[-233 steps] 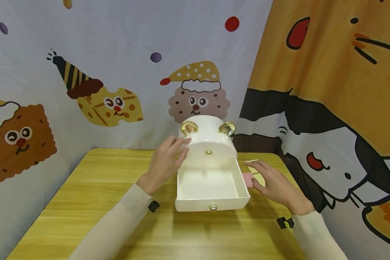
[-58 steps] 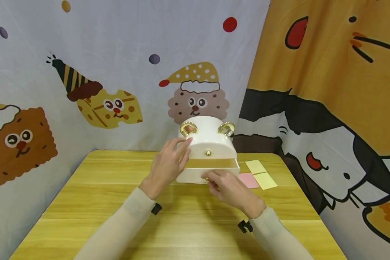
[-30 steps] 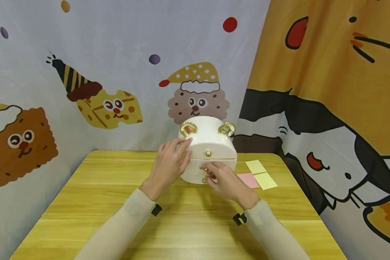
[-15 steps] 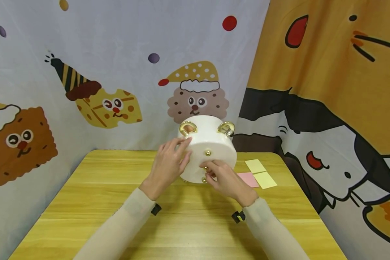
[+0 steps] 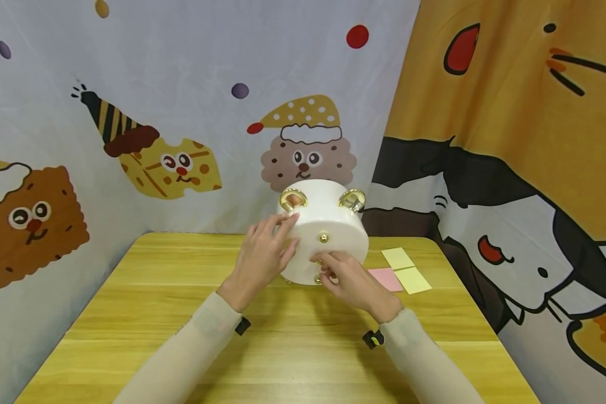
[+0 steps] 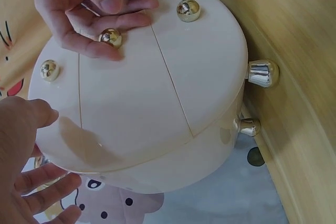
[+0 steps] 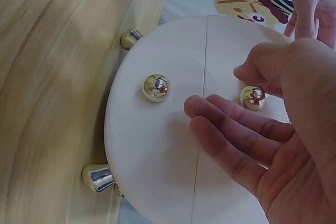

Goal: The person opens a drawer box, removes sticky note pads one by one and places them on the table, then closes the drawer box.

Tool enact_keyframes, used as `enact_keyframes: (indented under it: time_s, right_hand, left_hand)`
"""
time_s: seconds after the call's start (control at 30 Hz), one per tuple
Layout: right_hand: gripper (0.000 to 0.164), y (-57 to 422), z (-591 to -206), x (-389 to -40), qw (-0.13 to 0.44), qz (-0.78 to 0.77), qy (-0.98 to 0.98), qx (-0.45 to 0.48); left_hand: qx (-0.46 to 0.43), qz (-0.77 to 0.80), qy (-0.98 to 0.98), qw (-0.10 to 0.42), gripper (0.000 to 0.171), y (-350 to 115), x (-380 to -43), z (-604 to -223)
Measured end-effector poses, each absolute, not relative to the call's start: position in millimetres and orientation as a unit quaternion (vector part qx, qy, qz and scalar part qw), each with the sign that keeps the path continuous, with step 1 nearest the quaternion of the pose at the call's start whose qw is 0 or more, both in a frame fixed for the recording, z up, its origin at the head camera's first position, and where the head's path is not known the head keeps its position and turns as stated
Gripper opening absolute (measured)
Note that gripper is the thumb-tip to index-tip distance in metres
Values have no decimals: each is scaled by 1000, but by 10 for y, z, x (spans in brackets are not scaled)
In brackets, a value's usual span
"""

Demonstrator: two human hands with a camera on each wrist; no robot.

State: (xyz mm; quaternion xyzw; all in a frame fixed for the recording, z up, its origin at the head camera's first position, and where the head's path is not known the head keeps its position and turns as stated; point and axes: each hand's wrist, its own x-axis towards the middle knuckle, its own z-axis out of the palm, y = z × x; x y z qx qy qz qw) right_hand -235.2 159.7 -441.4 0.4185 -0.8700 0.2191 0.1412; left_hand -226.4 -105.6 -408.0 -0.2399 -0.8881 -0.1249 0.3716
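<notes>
A white round drawer box (image 5: 328, 216) with gold ears, gold feet and three drawer fronts stands on the table. All three drawers sit flush in the left wrist view. My left hand (image 5: 260, 252) rests against the box's left side, fingers loosely extended toward the left ear (image 5: 293, 200). At the middle drawer's gold knob (image 7: 252, 98) is my right hand (image 5: 350, 280), its fingers relaxed and lying on either side of the knob. The thumb stands off the knob in the left wrist view. Above and below are the top knob (image 5: 324, 238) and bottom knob (image 7: 156, 87).
One pink sticky note (image 5: 386, 279) and two yellow ones (image 5: 412, 280) lie on the wooden table (image 5: 182, 336) right of the box. Patterned cloth (image 5: 192, 67) hangs behind the table and along its right side.
The middle drawer was pulled far out earlier and is now pushed in flush. My right hand moved from the sticky notes to its knob. Over the last second, both hands stay almost still.
</notes>
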Motion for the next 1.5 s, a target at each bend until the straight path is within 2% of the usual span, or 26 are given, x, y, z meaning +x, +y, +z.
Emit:
enact_keyframes:
  time_s: [0.17,0.4,0.83,1.5]
  right_hand:
    - [40,1628,-4460,-2345,129,195,-864,445]
    - [31,1671,-4570,-2350,110,157,-876,443]
    - [36,1663,-4721,-2386,75,151,-884,435]
    - [27,1549,-4748,-2386,53,162,-887,429]
  left_hand:
    - [-238,-109,-891,372,62,-1050,-2253,-4085]
    - [-236,-101,-893,370,69,-1046,-2256,-4090]
    - [-231,-75,-898,365,77,-1033,-2248,-4100]
    - [-230,-67,-895,375,76,-1028,-2247,-4104]
